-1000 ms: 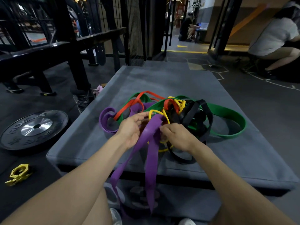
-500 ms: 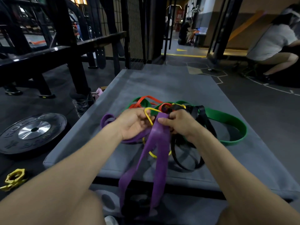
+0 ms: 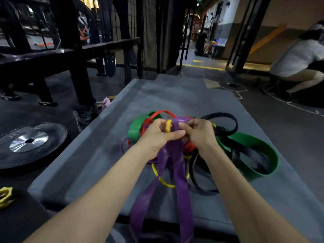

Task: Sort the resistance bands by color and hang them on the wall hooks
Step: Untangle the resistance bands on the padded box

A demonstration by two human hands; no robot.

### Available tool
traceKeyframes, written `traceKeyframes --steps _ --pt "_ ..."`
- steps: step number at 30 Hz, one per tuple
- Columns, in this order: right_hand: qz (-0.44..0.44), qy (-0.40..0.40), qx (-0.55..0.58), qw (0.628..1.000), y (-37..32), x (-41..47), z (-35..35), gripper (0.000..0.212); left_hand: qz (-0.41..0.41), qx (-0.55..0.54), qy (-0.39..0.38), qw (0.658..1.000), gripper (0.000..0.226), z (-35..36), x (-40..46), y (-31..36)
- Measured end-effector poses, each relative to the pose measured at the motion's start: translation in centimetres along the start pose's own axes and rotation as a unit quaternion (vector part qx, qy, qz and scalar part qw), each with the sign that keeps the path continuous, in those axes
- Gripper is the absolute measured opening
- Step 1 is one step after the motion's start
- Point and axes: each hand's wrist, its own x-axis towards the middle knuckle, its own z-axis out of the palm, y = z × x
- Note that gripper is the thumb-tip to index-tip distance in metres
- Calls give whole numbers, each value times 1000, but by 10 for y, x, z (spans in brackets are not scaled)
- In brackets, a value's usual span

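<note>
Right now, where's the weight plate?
The weight plate lies flat on the floor at the left of the head view, beside the grey mat.

The place is a gym. A round black weight plate with a silver metal hub (image 3: 29,142) lies on the dark rubber floor (image 3: 280,123), near a yellow plastic barbell collar (image 3: 5,197). Black steel rack frames (image 3: 70,50) stand behind it, and a tangle of coloured rubber resistance bands (image 3: 201,146) rests on a grey padded platform (image 3: 175,95). Yellow tape lines (image 3: 201,66) mark the floor farther back.
</note>
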Motion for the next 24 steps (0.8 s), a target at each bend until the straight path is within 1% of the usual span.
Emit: traceKeyframes --steps 1,2,3,5,6,7,8,9,10,11,12,13,14,16,17,18,19,21,22,24 --pt "8 -15 34 999 -2 -3 -2 29 4 22 14 1000 28 1 -1 -2" --pt "16 -23 55 998 -4 -6 -6 29 4 19 11 1000 23 2 -3 -1" --pt "24 -29 68 997 -6 -7 -9 29 -3 -5 -4 1000 17 2 -5 2" --pt "43 -43 89 994 -7 -11 -18 29 -45 -67 -49 996 23 0 -13 11" --pt "48 -47 94 993 -6 -14 -20 29 -57 -75 -65 993 25 -2 -17 14" --pt "50 -52 90 993 -3 -16 -21 28 -55 -51 -67 995 23 -2 -21 13" --pt "49 -59 86 993 -3 -20 -19 28 -38 -4 -50 998 18 -1 -25 11" --pt "48 -67 88 993 -3 -23 -16 27 -3 74 -6 997 16 0 -26 7" --pt "48 -72 100 991 -3 -26 -13 28 40 178 45 982 23 1 -25 2" --pt "48 -75 113 990 -4 -29 -10 29 68 280 90 953 32 2 -24 -1" --pt "46 -80 122 988 -4 -31 -9 30 84 354 128 923 40 3 -23 -4" --pt "42 -86 127 987 -4 -32 -8 30 82 384 147 908 47 5 -22 -4" --pt "41 -91 134 986 -4 -33 -9 29 64 392 147 906 53 5 -22 -5" --pt "42 -94 147 984 -3 -34 -11 28 3 399 101 911 69 6 -21 -9" --pt "40 -99 148 983 -3 -36 -12 27 -21 399 71 914 72 8 -21 -11" --pt "36 -109 151 982 -5 -38 -13 25 -23 390 57 919 66 8 -21 -14" --pt "30 -122 150 981 -6 -41 -12 21 -14 378 61 924 54 9 -22 -15" --pt "2 -140 119 983 -8 -46 -10 10 15 361 84 929 38 7 -22 -17" --pt "-25 -130 64 989 -6 -48 -9 7 31 362 87 928 35 7 -21 -17" --pt "-82 -69 -80 991 -2 -49 -5 4 58 368 87 924 31 9 -22 -16"
